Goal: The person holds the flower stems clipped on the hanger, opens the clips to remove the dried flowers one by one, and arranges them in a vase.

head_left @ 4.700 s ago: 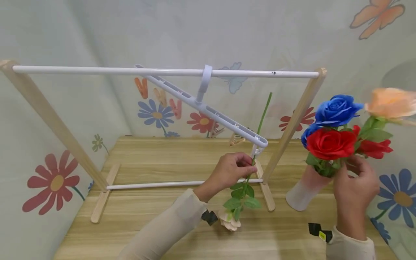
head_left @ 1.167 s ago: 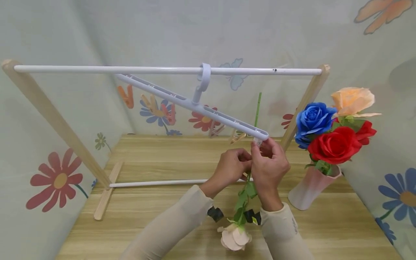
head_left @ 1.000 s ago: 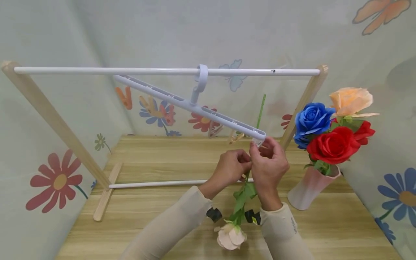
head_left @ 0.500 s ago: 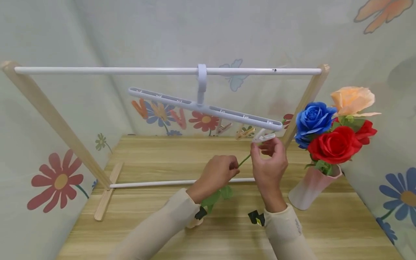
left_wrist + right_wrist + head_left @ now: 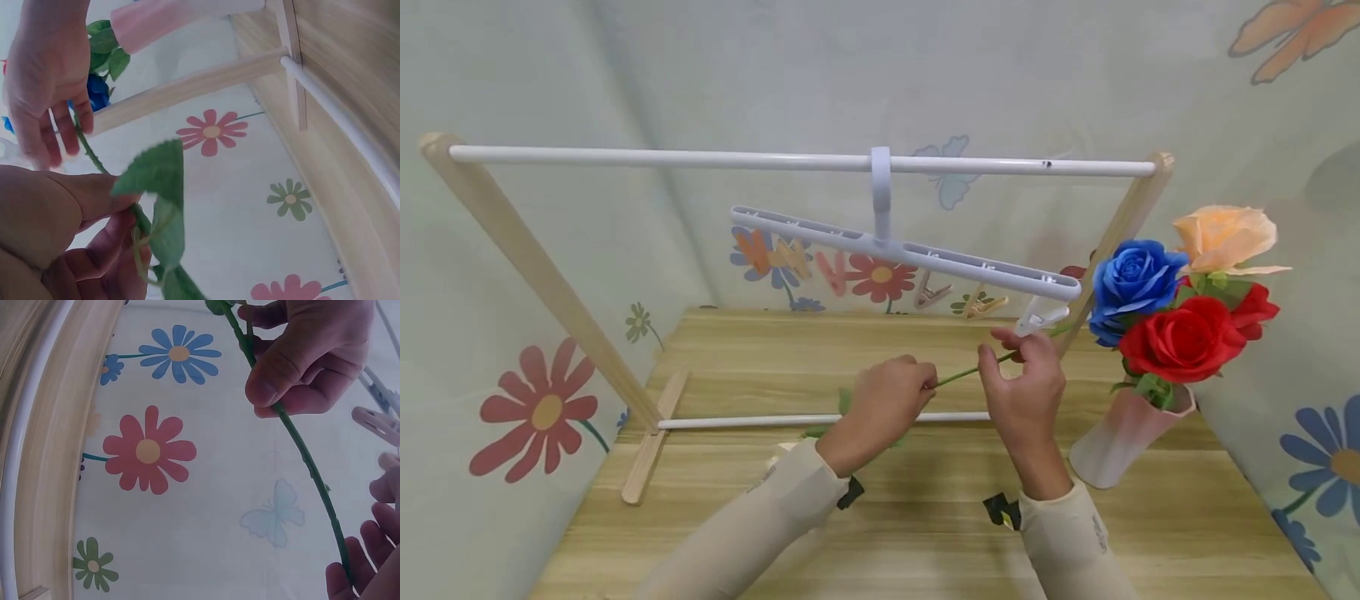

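Observation:
My left hand point(image 5: 887, 404) pinches the green stem point(image 5: 962, 375) of an artificial cream rose between thumb and fingers. Its bloom point(image 5: 784, 452) is mostly hidden behind my left sleeve, and leaves point(image 5: 164, 215) show beside the hand in the left wrist view. My right hand point(image 5: 1026, 396) is at the stem's free end, thumb apart from the fingers; the stem passes along its fingers point(image 5: 356, 559) in the right wrist view. Just above that hand, a white clothespin point(image 5: 1041, 317) hangs at the right end of a pale lavender hanger point(image 5: 955, 265). The stem is outside the clothespin.
The hanger hooks over the white top rail point(image 5: 700, 158) of a wooden-legged rack, with several other clothespins along it. To the right stands a pink-white vase point(image 5: 1112, 446) holding blue roses point(image 5: 1135, 271), red roses point(image 5: 1183, 337) and a peach rose point(image 5: 1225, 236). A white lower bar point(image 5: 737, 422) crosses behind my hands.
My right hand came from the vase to the white clothespin, then left it. The rose, earlier hanging head-down in that clothespin, came out and moved left with my left hand. The hanger swung round.

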The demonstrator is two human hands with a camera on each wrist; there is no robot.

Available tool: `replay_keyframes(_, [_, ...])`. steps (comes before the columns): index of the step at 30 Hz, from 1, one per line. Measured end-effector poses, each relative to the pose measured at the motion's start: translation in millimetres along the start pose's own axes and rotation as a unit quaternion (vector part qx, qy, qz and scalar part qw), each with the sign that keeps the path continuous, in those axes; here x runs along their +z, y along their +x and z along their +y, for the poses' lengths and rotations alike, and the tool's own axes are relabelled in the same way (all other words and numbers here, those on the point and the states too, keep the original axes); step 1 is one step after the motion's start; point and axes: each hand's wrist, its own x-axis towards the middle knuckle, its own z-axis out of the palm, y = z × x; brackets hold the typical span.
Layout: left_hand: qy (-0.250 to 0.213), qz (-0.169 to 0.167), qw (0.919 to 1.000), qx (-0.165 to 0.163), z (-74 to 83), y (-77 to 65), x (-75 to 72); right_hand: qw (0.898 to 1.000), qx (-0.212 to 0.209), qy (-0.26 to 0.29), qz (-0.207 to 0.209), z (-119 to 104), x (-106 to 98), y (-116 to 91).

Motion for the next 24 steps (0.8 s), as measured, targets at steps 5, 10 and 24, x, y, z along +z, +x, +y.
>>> replay_keyframes(5, [0.031,0.008,0.9995,-0.003,1.8,-1.1,-3.8,0.997,0.009,-0.043,-0.056,-0.3,-2.8,-3.9])
replay_keyframes(10, [0.091,0.013,0.9958,-0.001,3.0,-3.5,-5.8,0.989,-0.008,-0.115,-0.089,-4.2,-2.4,-10.7])
replay_keyframes(24, [0.163,0.045,0.9853,0.023,4.6,-12.1,-9.0,0.948,-0.197,-0.189,-0.162,-5.9,8.7,-35.9])
